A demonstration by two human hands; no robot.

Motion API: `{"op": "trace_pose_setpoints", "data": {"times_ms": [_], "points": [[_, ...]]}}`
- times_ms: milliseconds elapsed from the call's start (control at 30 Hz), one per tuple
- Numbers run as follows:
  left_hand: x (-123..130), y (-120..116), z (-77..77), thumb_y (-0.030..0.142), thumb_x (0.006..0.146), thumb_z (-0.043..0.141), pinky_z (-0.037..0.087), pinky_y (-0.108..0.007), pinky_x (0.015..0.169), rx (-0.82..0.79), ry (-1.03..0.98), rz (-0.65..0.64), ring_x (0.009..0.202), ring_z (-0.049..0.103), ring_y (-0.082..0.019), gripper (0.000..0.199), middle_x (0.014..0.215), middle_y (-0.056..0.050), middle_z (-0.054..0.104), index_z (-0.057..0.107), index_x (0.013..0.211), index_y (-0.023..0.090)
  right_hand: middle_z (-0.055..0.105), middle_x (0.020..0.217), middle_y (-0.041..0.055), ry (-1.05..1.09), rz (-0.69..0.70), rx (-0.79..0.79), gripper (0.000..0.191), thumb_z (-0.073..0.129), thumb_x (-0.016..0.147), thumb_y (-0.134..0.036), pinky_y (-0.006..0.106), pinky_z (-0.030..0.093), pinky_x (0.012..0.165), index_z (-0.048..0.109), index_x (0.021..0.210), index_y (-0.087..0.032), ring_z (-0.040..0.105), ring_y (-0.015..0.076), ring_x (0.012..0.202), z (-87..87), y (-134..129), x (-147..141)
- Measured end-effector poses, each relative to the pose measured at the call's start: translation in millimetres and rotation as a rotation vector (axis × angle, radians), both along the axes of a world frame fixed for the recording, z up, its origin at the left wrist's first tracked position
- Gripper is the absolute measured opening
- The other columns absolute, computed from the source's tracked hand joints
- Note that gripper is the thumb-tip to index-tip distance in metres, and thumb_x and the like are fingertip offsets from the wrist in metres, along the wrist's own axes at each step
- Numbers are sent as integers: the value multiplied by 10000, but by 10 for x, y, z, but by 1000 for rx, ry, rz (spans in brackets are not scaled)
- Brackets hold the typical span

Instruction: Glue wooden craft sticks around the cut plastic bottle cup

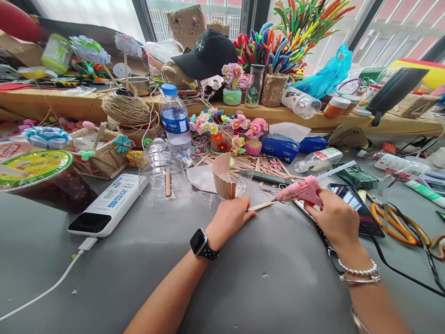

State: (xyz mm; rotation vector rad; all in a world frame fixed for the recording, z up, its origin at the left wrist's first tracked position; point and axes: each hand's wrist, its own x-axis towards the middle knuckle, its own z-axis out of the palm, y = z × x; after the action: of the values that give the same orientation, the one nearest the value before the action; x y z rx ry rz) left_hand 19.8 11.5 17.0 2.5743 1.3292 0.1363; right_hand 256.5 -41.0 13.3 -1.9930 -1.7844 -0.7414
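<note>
A smooth, matte grey tabletop (pixel 250 287) fills the foreground. The left hand (pixel 230 219) has its fingers closed in a pinch on the near end of a flat, pale wooden craft stick (pixel 261 206), which lies low over the table, slanting toward the right. The right hand (pixel 335 220) wraps its fingers around the handle of a glossy pink plastic glue gun (pixel 301 191); its narrow nozzle meets the stick's far end, though actual contact is hard to tell. A straight, whitish translucent rod (pixel 337 169) juts from the gun's back. Just beyond the left hand stands a curved wall of upright, round-tipped wooden sticks (pixel 222 178). To its left lies a clear, ribbed plastic bottle (pixel 158 167). Behind are loose scattered wooden sticks (pixel 274 166), a coarse tan twine ball (pixel 127 111) and fuzzy, many-coloured pipe cleaners (pixel 274 51).
</note>
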Motion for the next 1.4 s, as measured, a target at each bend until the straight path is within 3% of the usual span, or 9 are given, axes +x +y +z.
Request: {"op": "trace_pose_setpoints", "data": {"times_ms": [1400], "points": [[12,-22,43,375,842,429,387,-236,554,-16,11,-3,693,600,-168,200,792,-23,626,495,834,186,582,671,47,45,-94,-98,263,449,739,-377,233,219,436,565,828,-159,460,136,516,39,-13,10]]}}
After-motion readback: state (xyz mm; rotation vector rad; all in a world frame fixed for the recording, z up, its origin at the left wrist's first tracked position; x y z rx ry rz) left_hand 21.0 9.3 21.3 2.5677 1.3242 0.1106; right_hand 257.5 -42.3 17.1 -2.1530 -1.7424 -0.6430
